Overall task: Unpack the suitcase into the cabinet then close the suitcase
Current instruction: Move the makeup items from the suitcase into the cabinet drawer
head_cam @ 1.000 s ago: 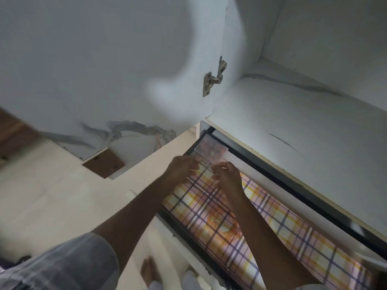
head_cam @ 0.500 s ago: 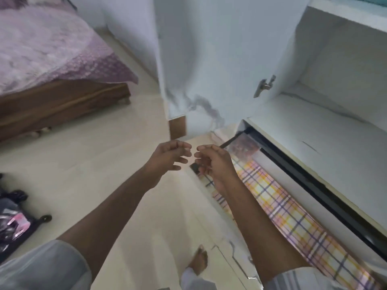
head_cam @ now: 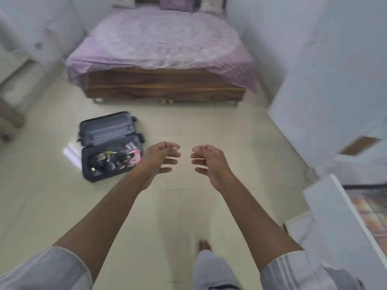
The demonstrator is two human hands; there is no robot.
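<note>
A dark grey suitcase (head_cam: 109, 130) lies flat and wide open on the floor at centre left, its near half filled with several small dark and pink items (head_cam: 117, 159). My left hand (head_cam: 162, 156) hangs in the air just right of the suitcase, empty, fingers loosely curled and apart. My right hand (head_cam: 209, 161) is level with it, also empty with fingers apart. The white cabinet (head_cam: 335, 65) stands at the right, its door swung out. Its pulled-out drawer (head_cam: 326, 208) with a plaid lining shows at the lower right edge.
A wooden bed (head_cam: 165, 84) with a purple cover stands at the back. Pale tiled floor (head_cam: 209, 126) spreads between bed, suitcase and cabinet. My bare foot (head_cam: 204, 244) and trouser leg show at the bottom. White furniture stands along the left edge.
My view has swung left from the cabinet drawer to the room and suitcase. Both hands have left the plaid-lined drawer and now hang empty over the floor.
</note>
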